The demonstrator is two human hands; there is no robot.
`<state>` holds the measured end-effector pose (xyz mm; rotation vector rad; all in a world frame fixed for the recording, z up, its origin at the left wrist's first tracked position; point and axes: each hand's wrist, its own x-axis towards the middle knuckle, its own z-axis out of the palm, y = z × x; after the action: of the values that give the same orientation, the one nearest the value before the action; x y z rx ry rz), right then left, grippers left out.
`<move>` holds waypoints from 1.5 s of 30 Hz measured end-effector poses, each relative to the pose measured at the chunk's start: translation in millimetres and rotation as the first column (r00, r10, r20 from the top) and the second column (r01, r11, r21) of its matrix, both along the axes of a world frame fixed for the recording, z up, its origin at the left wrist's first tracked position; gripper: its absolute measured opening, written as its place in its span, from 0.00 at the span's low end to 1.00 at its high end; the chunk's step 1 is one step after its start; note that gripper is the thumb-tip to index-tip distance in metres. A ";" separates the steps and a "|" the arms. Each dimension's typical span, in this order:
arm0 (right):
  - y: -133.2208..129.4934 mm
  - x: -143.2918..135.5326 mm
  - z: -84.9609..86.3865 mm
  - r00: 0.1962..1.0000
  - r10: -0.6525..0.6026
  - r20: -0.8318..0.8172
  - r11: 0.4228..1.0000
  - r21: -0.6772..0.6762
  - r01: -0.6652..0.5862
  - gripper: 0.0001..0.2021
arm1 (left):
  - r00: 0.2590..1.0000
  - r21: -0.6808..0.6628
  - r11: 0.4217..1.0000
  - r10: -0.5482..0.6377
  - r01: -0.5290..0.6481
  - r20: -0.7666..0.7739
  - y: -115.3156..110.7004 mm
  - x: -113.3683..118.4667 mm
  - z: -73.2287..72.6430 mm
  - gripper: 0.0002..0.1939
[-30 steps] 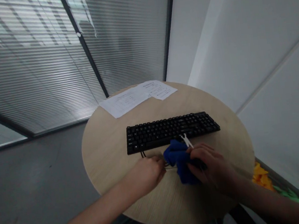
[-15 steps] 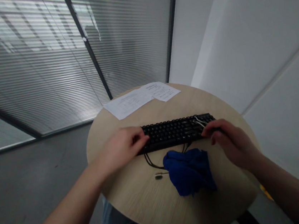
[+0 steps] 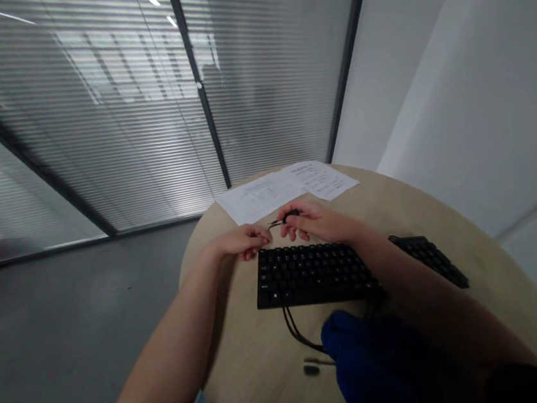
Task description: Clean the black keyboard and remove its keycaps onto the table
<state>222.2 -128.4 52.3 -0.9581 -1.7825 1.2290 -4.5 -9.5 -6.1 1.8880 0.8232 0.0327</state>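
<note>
The right hand (image 3: 310,221) is gripping a small dark-handled tool (image 3: 291,214) between its fingers, above the far edge of the keyboard (image 3: 313,275). The tool's thin prongs are pointing toward the left hand (image 3: 245,240), whose fingers are curling in with the tips close together at the prong ends; whether they are pinching the prongs, I cannot tell. The keyboard is lying flat on the round bench (image 3: 263,370), with the right forearm crossing over it and hiding part of the keys. Dark cables (image 3: 296,334) are running from its near edge toward a crumpled blue cloth (image 3: 364,359), partly in shadow. A small dark object (image 3: 311,370) is resting just left of the cloth. Printed papers (image 3: 268,195) are lying along the bench's far edge.
</note>
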 end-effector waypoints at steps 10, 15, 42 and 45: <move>16.7 -22.0 -28.0 0.989 -0.107 0.101 0.991 -0.070 0.114 0.16 | 0.975 -0.295 0.937 -0.215 0.189 -0.059 13.9 -22.5 -0.4 0.28; 23.6 -38.8 -51.9 0.983 -0.139 0.123 0.983 -0.106 0.152 0.15 | 0.968 -0.292 0.929 -0.249 0.227 -0.041 14.3 -22.2 -3.9 0.22; 16.3 -46.6 -69.2 0.947 -0.142 0.287 0.989 0.088 0.121 0.14 | 0.993 -0.300 0.954 -0.051 0.017 -0.107 2.7 -18.7 -0.9 0.17; 16.2 -47.5 -71.3 0.940 -0.150 0.305 0.986 0.121 0.118 0.13 | 0.993 -0.295 0.956 -0.041 0.007 -0.109 0.9 -18.5 0.7 0.16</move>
<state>174.7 -112.2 -19.1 -1.2492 -1.9639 0.9296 -23.0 -8.7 -5.4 1.6285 0.8330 -0.2049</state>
